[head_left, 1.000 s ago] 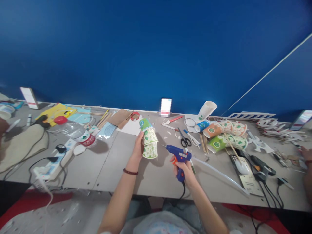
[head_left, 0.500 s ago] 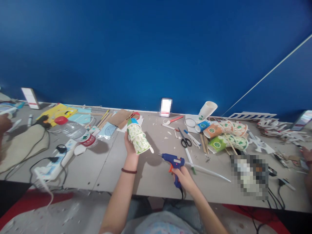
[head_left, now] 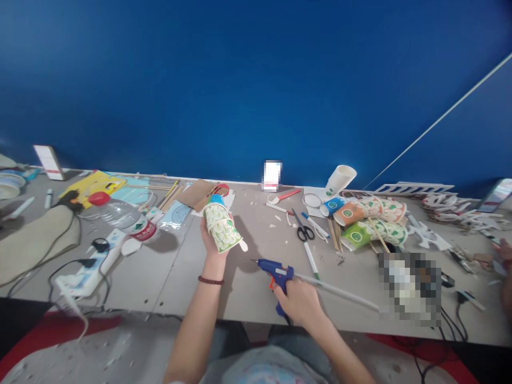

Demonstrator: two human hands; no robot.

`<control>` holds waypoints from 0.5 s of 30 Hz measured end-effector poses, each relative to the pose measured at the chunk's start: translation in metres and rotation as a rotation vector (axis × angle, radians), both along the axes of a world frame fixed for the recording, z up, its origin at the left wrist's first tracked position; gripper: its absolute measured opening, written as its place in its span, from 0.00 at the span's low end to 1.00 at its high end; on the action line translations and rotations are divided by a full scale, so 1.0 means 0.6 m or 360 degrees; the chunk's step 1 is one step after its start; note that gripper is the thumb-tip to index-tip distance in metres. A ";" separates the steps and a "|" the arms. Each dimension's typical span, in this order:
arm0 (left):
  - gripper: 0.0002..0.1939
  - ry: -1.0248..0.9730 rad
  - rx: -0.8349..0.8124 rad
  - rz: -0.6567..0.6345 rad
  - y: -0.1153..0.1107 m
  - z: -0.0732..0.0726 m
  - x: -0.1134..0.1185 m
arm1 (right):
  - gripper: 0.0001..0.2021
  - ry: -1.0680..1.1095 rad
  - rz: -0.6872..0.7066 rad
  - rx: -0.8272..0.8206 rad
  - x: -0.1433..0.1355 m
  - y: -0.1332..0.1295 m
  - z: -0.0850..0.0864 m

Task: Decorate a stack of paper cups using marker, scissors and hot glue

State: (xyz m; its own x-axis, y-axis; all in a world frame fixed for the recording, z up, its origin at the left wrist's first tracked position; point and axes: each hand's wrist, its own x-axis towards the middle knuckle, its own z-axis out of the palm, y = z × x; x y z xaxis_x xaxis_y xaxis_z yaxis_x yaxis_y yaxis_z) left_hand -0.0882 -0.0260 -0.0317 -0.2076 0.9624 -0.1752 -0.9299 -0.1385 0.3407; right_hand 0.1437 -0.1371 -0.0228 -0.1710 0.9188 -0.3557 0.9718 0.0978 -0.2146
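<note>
My left hand is wrapped round a stack of paper cups with a green scale pattern, raised over the table and tilted. A pale wooden stick pokes out at the stack's lower right end. In my right hand is a blue hot glue gun, its nozzle turned left toward the cups but apart from them. From the back of the gun a long clear glue stick reaches out to the right. Black scissors lie beyond the gun.
More stacked cups lie at the right, with a white cup behind them. A plastic bottle and a power strip are at the left. A phone leans on the wall. Another person's hand shows at the right edge.
The glue gun in my right hand has shifted a little left and down. My left hand has moved slightly left with the cups. The other person's hand at the left edge has gone from view.
</note>
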 end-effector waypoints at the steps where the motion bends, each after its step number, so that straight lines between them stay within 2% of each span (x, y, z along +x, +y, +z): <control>1: 0.24 -0.0014 -0.0012 -0.0019 0.000 -0.001 0.000 | 0.23 -0.0020 0.0037 0.0013 -0.001 -0.001 0.001; 6: 0.24 0.0062 -0.0037 -0.0072 0.001 -0.002 0.001 | 0.23 -0.0029 0.0151 0.0030 -0.002 -0.008 0.008; 15: 0.25 0.0129 -0.0033 -0.0087 0.002 -0.004 0.001 | 0.23 0.0015 0.0190 -0.0024 -0.002 -0.013 0.018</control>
